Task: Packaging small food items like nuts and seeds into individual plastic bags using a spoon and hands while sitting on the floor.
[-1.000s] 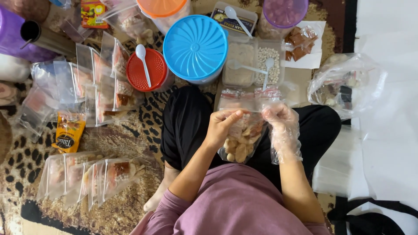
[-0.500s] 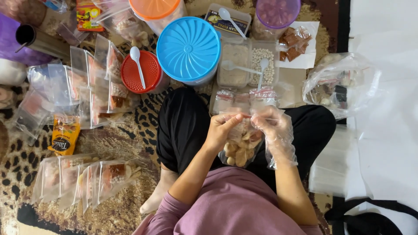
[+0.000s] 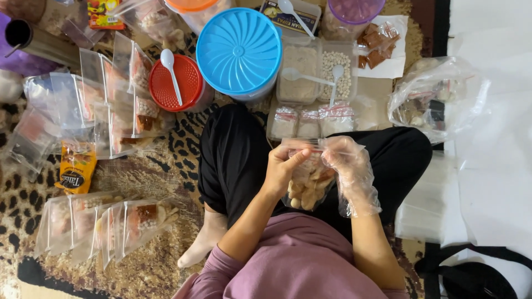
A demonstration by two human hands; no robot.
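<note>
A clear zip bag of pale snack pieces [image 3: 308,182] hangs over my lap. My left hand [image 3: 282,169] is bare and pinches the bag's top edge at its left side. My right hand [image 3: 346,166] wears a clear plastic glove and pinches the same edge at its right side. Both hands are shut on the bag, thumbs meeting near its middle. Just beyond the hands lie three small filled bags [image 3: 310,120] in a row on the floor.
A blue-lidded tub [image 3: 239,51], a red lid with a white spoon [image 3: 176,83] and clear trays of powder and white beads [image 3: 318,75] sit ahead. Filled bags lie at left [image 3: 119,108] and lower left [image 3: 105,224]. A crumpled plastic bag [image 3: 435,99] lies right.
The bag and both hands have stayed over my lap. My fingers have worked along the bag's top edge, closer together.
</note>
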